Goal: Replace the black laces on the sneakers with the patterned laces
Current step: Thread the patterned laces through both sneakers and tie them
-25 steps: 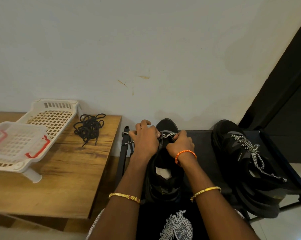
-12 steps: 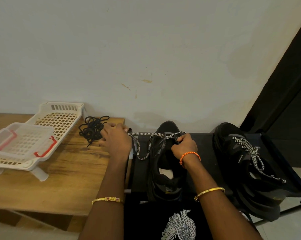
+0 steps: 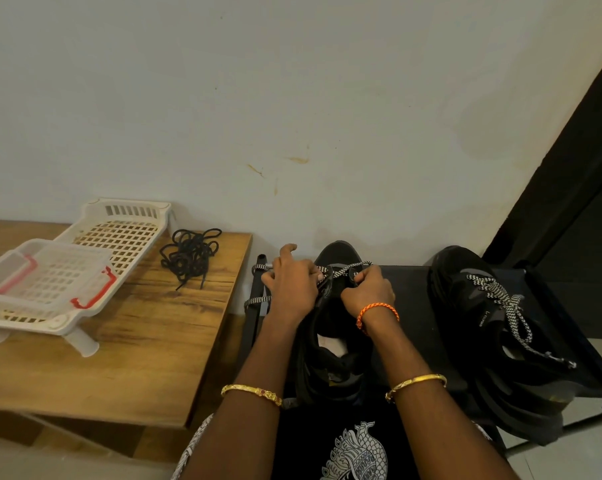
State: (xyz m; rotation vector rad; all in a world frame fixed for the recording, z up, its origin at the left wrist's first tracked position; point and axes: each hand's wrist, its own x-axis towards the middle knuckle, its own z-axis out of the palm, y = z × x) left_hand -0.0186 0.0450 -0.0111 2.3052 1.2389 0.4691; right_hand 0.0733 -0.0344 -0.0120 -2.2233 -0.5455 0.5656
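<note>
A black sneaker (image 3: 330, 362) stands on a black rack in front of me, toe toward the wall. A black-and-white patterned lace (image 3: 348, 269) crosses its upper eyelets. My left hand (image 3: 291, 289) grips the lace's left part at the shoe's left edge, and a loose end trails down to the left. My right hand (image 3: 367, 292) pinches the lace at the shoe's right eyelets. A second black sneaker (image 3: 493, 341), to the right, carries a patterned lace tied in a bow. The removed black laces (image 3: 190, 254) lie bunched on the wooden table.
A wooden table (image 3: 119, 358) stands to the left with a white plastic basket rack (image 3: 67, 271) that has red clips. The black rack (image 3: 410, 299) holds both sneakers against a pale wall. A dark curtain or door (image 3: 576, 202) fills the right side.
My left hand drew the lace out to the left over the table edge, then came back to the sneaker. My right hand stayed at the right eyelets.
</note>
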